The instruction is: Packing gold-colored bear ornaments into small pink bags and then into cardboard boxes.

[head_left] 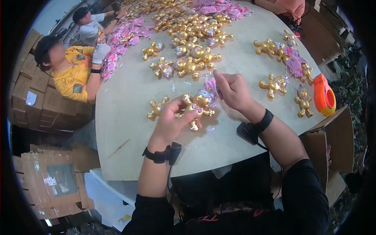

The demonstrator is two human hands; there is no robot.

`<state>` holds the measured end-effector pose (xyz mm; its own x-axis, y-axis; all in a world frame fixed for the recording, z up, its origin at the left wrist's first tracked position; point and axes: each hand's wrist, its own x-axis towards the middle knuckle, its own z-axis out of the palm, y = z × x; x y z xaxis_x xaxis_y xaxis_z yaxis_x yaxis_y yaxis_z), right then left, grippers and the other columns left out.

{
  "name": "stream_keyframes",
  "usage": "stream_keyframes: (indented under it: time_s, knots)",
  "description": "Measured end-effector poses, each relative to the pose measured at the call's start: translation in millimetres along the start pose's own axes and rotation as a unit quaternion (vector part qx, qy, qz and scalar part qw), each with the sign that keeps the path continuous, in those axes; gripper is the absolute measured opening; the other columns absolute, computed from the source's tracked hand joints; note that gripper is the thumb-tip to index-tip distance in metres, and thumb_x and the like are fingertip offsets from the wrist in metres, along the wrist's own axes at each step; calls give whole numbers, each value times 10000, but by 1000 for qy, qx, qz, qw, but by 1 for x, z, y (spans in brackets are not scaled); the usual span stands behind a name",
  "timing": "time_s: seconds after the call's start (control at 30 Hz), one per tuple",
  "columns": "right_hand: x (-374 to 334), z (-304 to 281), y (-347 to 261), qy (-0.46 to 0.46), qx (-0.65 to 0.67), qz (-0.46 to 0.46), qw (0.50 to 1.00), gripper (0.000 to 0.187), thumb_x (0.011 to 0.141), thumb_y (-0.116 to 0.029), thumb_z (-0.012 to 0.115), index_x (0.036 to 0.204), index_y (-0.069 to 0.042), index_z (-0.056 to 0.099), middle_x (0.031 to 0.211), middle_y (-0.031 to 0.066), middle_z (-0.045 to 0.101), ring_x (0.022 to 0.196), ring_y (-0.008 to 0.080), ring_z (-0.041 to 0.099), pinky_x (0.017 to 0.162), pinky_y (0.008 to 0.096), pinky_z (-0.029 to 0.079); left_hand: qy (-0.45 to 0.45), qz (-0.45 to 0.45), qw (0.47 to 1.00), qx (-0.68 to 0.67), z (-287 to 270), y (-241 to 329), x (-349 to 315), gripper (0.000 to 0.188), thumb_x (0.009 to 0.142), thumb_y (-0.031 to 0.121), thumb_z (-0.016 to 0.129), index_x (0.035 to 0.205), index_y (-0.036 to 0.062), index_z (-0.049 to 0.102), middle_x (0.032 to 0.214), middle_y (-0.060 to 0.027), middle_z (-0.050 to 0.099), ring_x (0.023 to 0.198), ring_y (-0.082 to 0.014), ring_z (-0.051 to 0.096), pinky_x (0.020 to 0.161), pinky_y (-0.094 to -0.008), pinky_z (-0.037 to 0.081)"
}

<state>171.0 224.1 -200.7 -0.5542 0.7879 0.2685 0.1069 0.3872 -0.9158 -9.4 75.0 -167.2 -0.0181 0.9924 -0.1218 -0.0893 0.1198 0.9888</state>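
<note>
My left hand (169, 119) is closed round a shiny gold figurine (194, 113) with rounded limbs and an iridescent, glittery part at its head. It is held just above the table. Beside the figurine's head, my right hand (235, 91) is closed with the thumb raised, pinching a pink tag (210, 84) in a clear wrapping. The fingertips of this hand are partly hidden. Left of my left hand, a second gold figurine (157, 107) lies on the table, and more gold figurines (190, 67) lie just beyond my hands.
The pale table (125, 117) carries a big heap of gold figurines (196, 29) and pink tags (125, 37) at its far side. An orange tape dispenser (324, 96) stands at the right edge. Cardboard boxes (51, 178) stand around. A person in yellow (74, 70) works at the left.
</note>
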Motion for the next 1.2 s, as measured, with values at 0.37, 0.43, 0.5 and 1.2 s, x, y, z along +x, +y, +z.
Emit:
stream_keyframes:
  time_s: [0.37,0.43,0.5,1.2]
  knots:
    - [5,-1,9,-10,-98,-191,977,499,1017,-282,553,618,16,579,595,204,548,539,402,524,532,466,426,-29,4,999,43,2,2,1,289,934,104,650,1178,-36,582,1004,-98,661,760,-165,679,656,-303,578]
    - [8,-3,11,-31,-95,-204,974,497,1016,-273,557,609,13,573,594,201,546,538,400,523,529,468,422,-18,-2,1000,12,0,-1,0,252,936,111,658,1140,-31,615,1004,-88,673,769,-138,668,658,-281,570]
    - [8,-4,11,-52,-93,-216,971,496,1014,-264,561,600,9,567,593,199,544,537,399,522,527,470,419,-8,-9,1000,-20,-1,-2,-1,219,939,119,666,1102,-26,648,1003,-78,685,778,-110,658,659,-260,562]
    - [2,5,7,-92,-208,-147,963,549,1020,-332,523,601,12,606,596,232,561,571,440,536,574,499,452,19,28,994,104,3,-15,3,234,938,176,677,1057,-11,603,904,-40,636,682,-84,630,601,-230,491]
